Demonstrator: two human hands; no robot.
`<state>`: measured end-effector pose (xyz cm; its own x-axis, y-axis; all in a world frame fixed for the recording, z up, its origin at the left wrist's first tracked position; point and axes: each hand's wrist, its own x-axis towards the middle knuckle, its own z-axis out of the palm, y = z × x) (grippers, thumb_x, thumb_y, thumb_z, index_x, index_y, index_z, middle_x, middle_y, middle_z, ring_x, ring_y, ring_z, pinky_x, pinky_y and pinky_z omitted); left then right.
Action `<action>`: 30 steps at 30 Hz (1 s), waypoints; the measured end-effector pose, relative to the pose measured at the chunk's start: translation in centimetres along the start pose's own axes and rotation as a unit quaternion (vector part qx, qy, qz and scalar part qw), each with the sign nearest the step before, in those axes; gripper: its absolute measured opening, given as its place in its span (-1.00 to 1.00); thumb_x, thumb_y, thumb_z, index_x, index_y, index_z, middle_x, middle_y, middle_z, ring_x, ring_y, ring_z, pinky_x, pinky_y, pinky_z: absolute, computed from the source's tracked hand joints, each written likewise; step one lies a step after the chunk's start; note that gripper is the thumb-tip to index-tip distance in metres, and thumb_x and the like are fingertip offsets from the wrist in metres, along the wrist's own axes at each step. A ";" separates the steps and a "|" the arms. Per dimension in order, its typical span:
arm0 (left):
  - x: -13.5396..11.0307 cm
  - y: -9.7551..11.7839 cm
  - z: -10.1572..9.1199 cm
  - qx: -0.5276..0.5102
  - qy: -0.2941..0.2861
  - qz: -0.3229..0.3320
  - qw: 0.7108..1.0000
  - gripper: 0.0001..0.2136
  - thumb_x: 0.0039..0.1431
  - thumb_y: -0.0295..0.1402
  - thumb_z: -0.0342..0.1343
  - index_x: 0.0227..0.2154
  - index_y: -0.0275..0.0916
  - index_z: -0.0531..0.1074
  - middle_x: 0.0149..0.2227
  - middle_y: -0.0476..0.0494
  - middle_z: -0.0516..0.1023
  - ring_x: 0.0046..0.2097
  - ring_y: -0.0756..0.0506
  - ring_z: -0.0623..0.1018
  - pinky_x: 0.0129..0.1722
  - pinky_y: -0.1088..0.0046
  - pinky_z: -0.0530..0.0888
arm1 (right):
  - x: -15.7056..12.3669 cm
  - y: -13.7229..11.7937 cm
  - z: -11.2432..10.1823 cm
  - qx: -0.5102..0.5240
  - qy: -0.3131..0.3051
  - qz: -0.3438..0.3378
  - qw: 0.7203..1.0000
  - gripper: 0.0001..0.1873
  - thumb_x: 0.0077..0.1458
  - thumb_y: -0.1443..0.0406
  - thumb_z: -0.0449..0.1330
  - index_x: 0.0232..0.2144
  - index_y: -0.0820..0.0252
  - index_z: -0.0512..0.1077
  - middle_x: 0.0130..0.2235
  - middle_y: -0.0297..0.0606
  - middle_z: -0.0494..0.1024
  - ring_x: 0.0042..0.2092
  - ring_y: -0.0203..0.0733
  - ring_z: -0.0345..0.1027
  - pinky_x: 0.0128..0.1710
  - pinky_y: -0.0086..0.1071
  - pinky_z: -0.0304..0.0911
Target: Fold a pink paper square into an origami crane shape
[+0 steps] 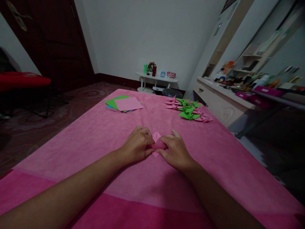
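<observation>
A small, partly folded pink paper lies on the pink cloth in the middle of the table. My left hand pinches its left side with curled fingers. My right hand presses and pinches its right side. Both hands meet over the paper and hide most of it; only a pointed tip above and a corner below show.
A stack of flat coloured sheets, pink on top over green and blue, lies at the far left. Several folded pink and green paper cranes sit at the far right. A dresser stands to the right, a red seat to the left.
</observation>
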<state>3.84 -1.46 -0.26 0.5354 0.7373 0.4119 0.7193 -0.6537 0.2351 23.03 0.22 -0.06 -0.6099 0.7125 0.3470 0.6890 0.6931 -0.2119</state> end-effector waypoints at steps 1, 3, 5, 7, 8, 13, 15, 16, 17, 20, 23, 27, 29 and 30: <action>0.0 0.0 0.0 0.003 0.001 -0.001 1.000 -0.78 0.00 -0.34 0.20 -0.64 -0.27 0.33 -0.47 -0.07 0.43 -0.26 -0.09 0.38 -0.19 0.33 0.18 | 0.0 0.0 -0.1 -0.005 -0.004 -0.003 1.000 -0.84 -0.08 0.28 0.30 -0.47 0.15 0.36 -0.49 -0.39 0.40 -0.36 -0.21 0.29 0.15 -0.07 -0.09; -0.1 -0.1 -0.1 0.003 -0.003 0.001 1.000 -0.80 0.00 -0.36 0.20 -0.63 -0.27 0.33 -0.47 -0.06 0.43 -0.26 -0.09 0.38 -0.19 0.34 0.18 | -0.1 0.0 -0.4 -0.010 -0.013 -0.007 1.000 -0.86 -0.07 0.30 0.28 -0.43 0.15 0.37 -0.47 -0.37 0.41 -0.34 -0.20 0.30 0.16 -0.08 -0.09; -0.1 -0.2 -0.3 -0.002 -0.012 0.008 1.000 -0.82 -0.01 -0.39 0.19 -0.62 -0.27 0.33 -0.48 -0.04 0.43 -0.26 -0.07 0.38 -0.19 0.35 0.17 | -0.2 0.0 -0.6 -0.013 -0.021 -0.009 1.000 -0.89 -0.06 0.33 0.25 -0.41 0.16 0.38 -0.46 -0.35 0.42 -0.33 -0.19 0.31 0.17 -0.09 -0.10; -0.2 -0.3 -0.5 -0.010 -0.021 0.016 1.000 -0.85 -0.01 -0.43 0.18 -0.61 -0.27 0.35 -0.49 -0.03 0.43 -0.27 -0.07 0.39 -0.19 0.35 0.17 | -0.3 0.1 -0.8 -0.010 -0.025 -0.009 1.000 -0.91 -0.04 0.35 0.23 -0.40 0.15 0.39 -0.44 -0.34 0.44 -0.31 -0.18 0.31 0.17 -0.08 -0.12; -0.2 -0.3 -0.6 -0.016 -0.024 0.019 0.999 -0.87 -0.01 -0.44 0.18 -0.59 -0.26 0.36 -0.50 -0.03 0.44 -0.26 -0.07 0.39 -0.18 0.35 0.17 | -0.3 0.1 -0.8 -0.006 -0.026 -0.009 1.000 -0.91 -0.04 0.36 0.22 -0.39 0.15 0.40 -0.43 -0.33 0.44 -0.30 -0.17 0.32 0.18 -0.07 -0.13; -0.4 -0.5 -0.7 -0.041 -0.022 0.022 0.999 -0.93 0.05 -0.45 0.13 -0.50 -0.22 0.47 -0.44 -0.06 0.50 -0.24 -0.08 0.40 -0.16 0.33 0.17 | -0.5 0.3 -1.0 0.024 -0.032 -0.012 0.999 -0.87 -0.05 0.41 0.20 -0.39 0.11 0.46 -0.41 -0.35 0.47 -0.27 -0.18 0.33 0.19 -0.06 -0.17; -0.5 -0.5 -0.7 -0.050 -0.019 0.024 0.998 -0.93 0.06 -0.45 0.13 -0.48 -0.20 0.49 -0.42 -0.06 0.51 -0.23 -0.08 0.40 -0.15 0.32 0.16 | -0.6 0.3 -1.1 0.027 -0.034 -0.017 0.999 -0.86 -0.06 0.42 0.20 -0.41 0.10 0.48 -0.43 -0.36 0.47 -0.28 -0.18 0.33 0.19 -0.06 -0.18; -0.5 -0.4 -0.7 -0.054 -0.019 0.026 0.998 -0.92 0.06 -0.45 0.13 -0.48 -0.19 0.50 -0.42 -0.05 0.52 -0.23 -0.08 0.40 -0.15 0.32 0.16 | -0.6 0.4 -1.1 0.027 -0.035 -0.019 0.999 -0.85 -0.06 0.43 0.20 -0.42 0.09 0.49 -0.44 -0.36 0.47 -0.28 -0.19 0.33 0.19 -0.06 -0.19; -0.6 -0.4 -0.8 -0.056 -0.018 0.027 0.998 -0.92 0.07 -0.46 0.13 -0.48 -0.19 0.50 -0.41 -0.05 0.52 -0.22 -0.07 0.40 -0.14 0.32 0.15 | -0.7 0.4 -1.1 0.025 -0.037 -0.021 0.999 -0.85 -0.06 0.43 0.20 -0.43 0.08 0.50 -0.45 -0.37 0.47 -0.29 -0.19 0.33 0.19 -0.06 -0.20; -0.6 -0.1 -1.1 -0.057 -0.023 0.031 0.998 -0.90 0.09 -0.46 0.12 -0.47 -0.17 0.50 -0.42 -0.02 0.53 -0.22 -0.07 0.39 -0.14 0.32 0.14 | -0.8 0.4 -1.1 0.024 -0.042 -0.027 0.998 -0.82 -0.06 0.44 0.20 -0.44 0.07 0.52 -0.46 -0.38 0.47 -0.28 -0.19 0.33 0.19 -0.05 -0.22; -0.5 0.3 -1.5 -0.036 -0.041 0.044 0.998 -0.91 0.10 -0.45 0.12 -0.45 -0.17 0.49 -0.42 -0.03 0.53 -0.21 -0.08 0.38 -0.15 0.32 0.13 | -0.9 0.5 -1.2 0.027 -0.045 -0.038 0.998 -0.79 -0.06 0.46 0.19 -0.41 0.05 0.53 -0.42 -0.36 0.51 -0.25 -0.18 0.34 0.19 -0.05 -0.23; -0.5 0.5 -1.7 0.000 -0.064 0.070 0.996 -0.94 0.08 -0.44 0.15 -0.45 -0.16 0.49 -0.42 -0.02 0.52 -0.18 -0.11 0.36 -0.14 0.29 0.11 | -0.9 0.4 -1.4 0.030 -0.058 -0.050 0.997 -0.75 -0.05 0.47 0.18 -0.39 0.02 0.53 -0.40 -0.38 0.54 -0.23 -0.18 0.34 0.19 -0.05 -0.25; -0.5 0.4 -1.6 0.009 -0.066 0.076 0.995 -0.93 0.08 -0.44 0.15 -0.43 -0.14 0.50 -0.42 -0.01 0.52 -0.17 -0.11 0.35 -0.13 0.28 0.11 | -0.9 0.3 -1.4 0.032 -0.063 -0.053 0.996 -0.74 -0.05 0.48 0.17 -0.39 0.01 0.54 -0.40 -0.39 0.55 -0.23 -0.18 0.34 0.18 -0.06 -0.24; -0.5 0.4 -1.6 0.013 -0.066 0.079 0.995 -0.92 0.08 -0.44 0.15 -0.41 -0.13 0.50 -0.41 -0.01 0.53 -0.17 -0.11 0.35 -0.13 0.28 0.11 | -0.9 0.3 -1.5 0.034 -0.064 -0.054 0.996 -0.73 -0.05 0.48 0.17 -0.39 0.01 0.54 -0.40 -0.39 0.55 -0.23 -0.19 0.34 0.18 -0.06 -0.24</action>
<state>3.15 -2.39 1.07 0.6949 0.6430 0.3218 0.6318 -0.7597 0.1537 24.39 -0.42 0.90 -0.7267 0.6387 0.2529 0.5914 0.7690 -0.2426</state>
